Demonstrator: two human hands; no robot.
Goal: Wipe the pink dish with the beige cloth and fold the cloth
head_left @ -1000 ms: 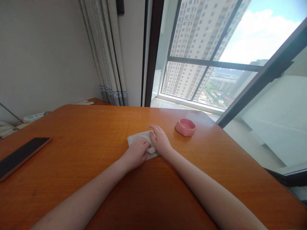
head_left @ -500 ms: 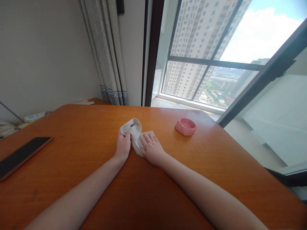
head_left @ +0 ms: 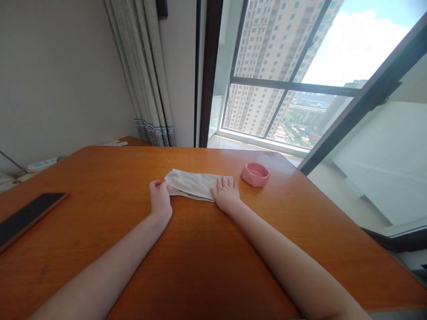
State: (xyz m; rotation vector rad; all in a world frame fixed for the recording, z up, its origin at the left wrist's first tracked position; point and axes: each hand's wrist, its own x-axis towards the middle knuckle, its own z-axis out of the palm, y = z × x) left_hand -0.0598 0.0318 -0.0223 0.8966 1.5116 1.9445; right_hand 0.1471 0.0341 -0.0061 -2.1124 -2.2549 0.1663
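A long strip of folded whitish cloth (head_left: 196, 184) lies across the wooden table (head_left: 187, 258), in the middle of the head view. At its left end, my left hand (head_left: 160, 198) pinches the edge between bent fingers and thumb. My right hand (head_left: 227, 194) rests flat on the opposite end, fingers spread and pressing on the fabric. Between the two hands the cloth is stretched fairly straight, with some creases and a loose lower fold. Just to the right of my right hand stands a pink angular bowl (head_left: 255, 174), apart from it.
A dark phone-like slab (head_left: 30, 218) with a reddish rim lies at the table's left side. Past the far edge are a grey curtain (head_left: 151, 89) and a framed window (head_left: 290, 84). A whitish device (head_left: 43, 163) sits beyond the left edge.
The cloth, curled up in a loop before, is now pulled out into a flat strip. My left hand has moved left and my right hand right and slightly away from me.
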